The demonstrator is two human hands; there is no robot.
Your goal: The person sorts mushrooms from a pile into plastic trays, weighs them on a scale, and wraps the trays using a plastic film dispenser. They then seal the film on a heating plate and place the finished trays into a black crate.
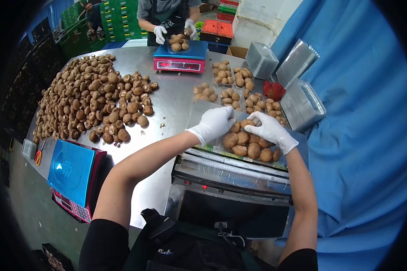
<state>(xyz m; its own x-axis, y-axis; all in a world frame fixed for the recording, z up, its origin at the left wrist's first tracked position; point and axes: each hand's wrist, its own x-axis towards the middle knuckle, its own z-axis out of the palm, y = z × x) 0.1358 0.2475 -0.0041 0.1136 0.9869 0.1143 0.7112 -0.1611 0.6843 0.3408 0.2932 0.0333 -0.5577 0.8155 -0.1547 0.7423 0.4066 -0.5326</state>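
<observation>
Both my hands wear white gloves over a tray of brown mushrooms (253,148) on the film wrapping machine (230,169). My left hand (214,125) is closed at the tray's upper left, its fingertips curled; whatever they may hold is hidden. With thumb and fingers, my right hand (272,132) grips a mushroom (247,123) at the top of the group. Clear plastic film (204,107) shows behind my left hand. Most of the tray itself is hidden by the mushrooms.
Filled mushroom trays (230,96) stand beyond my hands, near stacked clear trays (303,104) and a red item (273,90). A big mushroom pile (83,99) lies left, with a blue-topped scale (72,169) nearer. Across, a gloved co-worker handles mushrooms over another scale (180,64). A blue curtain (357,135) hangs right.
</observation>
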